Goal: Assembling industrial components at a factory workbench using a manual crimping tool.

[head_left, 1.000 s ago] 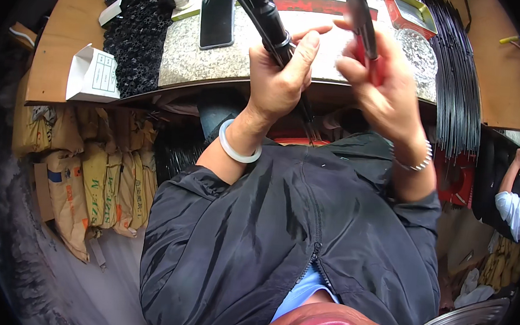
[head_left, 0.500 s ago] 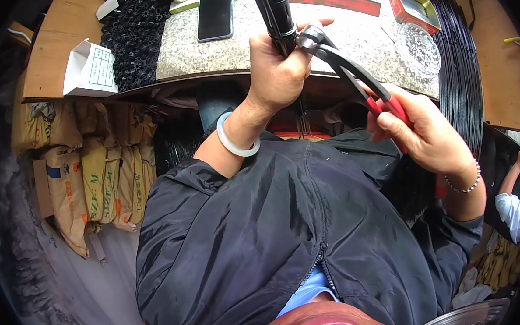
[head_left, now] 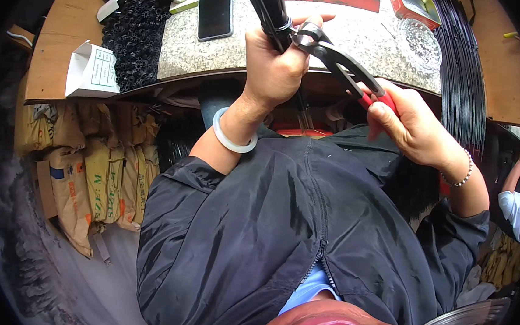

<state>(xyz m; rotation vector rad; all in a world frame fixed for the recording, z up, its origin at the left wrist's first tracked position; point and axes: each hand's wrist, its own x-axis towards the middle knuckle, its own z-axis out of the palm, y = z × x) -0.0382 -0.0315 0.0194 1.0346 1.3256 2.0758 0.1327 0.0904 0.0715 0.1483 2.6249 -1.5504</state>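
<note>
L hand (head_left: 277, 66) still fisted round black cable bundle (head_left: 271, 4) over tabletop (head_left: 367, 45); R hand (head_left: 413, 122), now drawn rightward, squeezes red-handled pliers (head_left: 335, 61), jaws biting the metal ring—crimp likely underway.

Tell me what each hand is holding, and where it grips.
The left hand grips a bundle of thin black rods around its shaft. The right hand holds red-handled metal pliers by the handles, jaws at the bundle.

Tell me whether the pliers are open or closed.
Closed, or nearly: the pliers' jaws clamp a metal ring on the black tube; the right hand squeezes the red handles.
</note>
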